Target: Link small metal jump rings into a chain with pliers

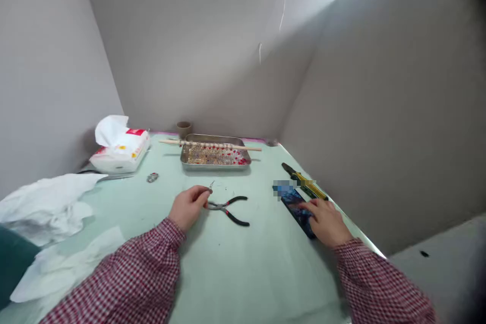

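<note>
My left hand [189, 206] rests on the pale green table [228, 268], fingers pinched on a small metal piece [211, 186] that I cannot name. Right beside its fingertips lie black-handled pliers [230, 208], jaws toward the hand. My right hand [325, 220] lies on a dark phone [294, 202] at the table's right edge, fingers stretched over the screen. Both sleeves are red-and-white check.
A metal tray [214, 154] of small beads stands at the back, a wooden stick [212, 145] across it. A tissue pack [120, 149] and crumpled tissues [45, 202] lie left. Yellow-handled tools [304, 182] lie by the phone. Grey partition walls enclose the table.
</note>
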The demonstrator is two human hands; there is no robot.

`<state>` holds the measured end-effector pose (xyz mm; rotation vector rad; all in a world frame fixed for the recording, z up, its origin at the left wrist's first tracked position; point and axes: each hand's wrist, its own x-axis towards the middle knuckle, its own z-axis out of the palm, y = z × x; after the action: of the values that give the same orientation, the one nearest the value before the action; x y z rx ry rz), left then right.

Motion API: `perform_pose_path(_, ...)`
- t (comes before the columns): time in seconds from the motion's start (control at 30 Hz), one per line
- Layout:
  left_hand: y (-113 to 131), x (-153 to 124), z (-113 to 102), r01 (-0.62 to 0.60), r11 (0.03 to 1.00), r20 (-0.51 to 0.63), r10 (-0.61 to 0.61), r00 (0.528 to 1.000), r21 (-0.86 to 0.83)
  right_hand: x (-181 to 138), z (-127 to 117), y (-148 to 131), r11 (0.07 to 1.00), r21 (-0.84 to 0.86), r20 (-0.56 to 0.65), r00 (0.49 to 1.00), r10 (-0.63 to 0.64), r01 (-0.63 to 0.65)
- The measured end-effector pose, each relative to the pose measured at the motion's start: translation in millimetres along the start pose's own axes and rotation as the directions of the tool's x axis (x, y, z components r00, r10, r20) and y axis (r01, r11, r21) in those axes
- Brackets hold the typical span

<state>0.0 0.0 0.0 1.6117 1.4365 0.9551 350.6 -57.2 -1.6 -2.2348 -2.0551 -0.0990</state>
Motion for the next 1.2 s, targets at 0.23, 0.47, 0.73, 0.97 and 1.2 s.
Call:
perform_pose_path(0.23, 4.7, -1.8, 0.2, 0.009, 0.999, -0.015, -0.01, 1.0, -0.052, 17.6, 4.4, -9.7, 0.998, -0.055, -0.008, 0.999, 0.035, -0.035)
perform_pose_path(0.47, 1.9, -1.1, 1.1, 0.035, 0.995, -0.009, -0.036, 0.999, -0.092, 39.9, 5.2, -68.8, 0.981, 0.015, -0.175, 0.967, -0.186, 0.192)
perform_pose_path(0.73, -6.3, 3.9, 2.9, 0.027, 0.975, -0.067, -0.043, 0.997, -0.222, 43.7, -2.5, -179.4, 0.719, 0.258, -0.415, 0.746, -0.521, 0.646)
perform_pose_path(0.97, -5.9, 0.9, 2.9, -0.021, 0.989, -0.004, 0.02, 1.0, -0.144, 49.5, 3.7, -208.4, 0.544, 0.607, -0.482, 0.813, -0.327, 0.579)
perform_pose_path(1.2, 5.7, -3.3, 1.2, -0.157, 0.987, 0.101, 0.154, 0.983, 0.028, 50.3, 16.6, -206.7, 0.35, 0.828, -0.374, 0.896, -0.239, 0.438)
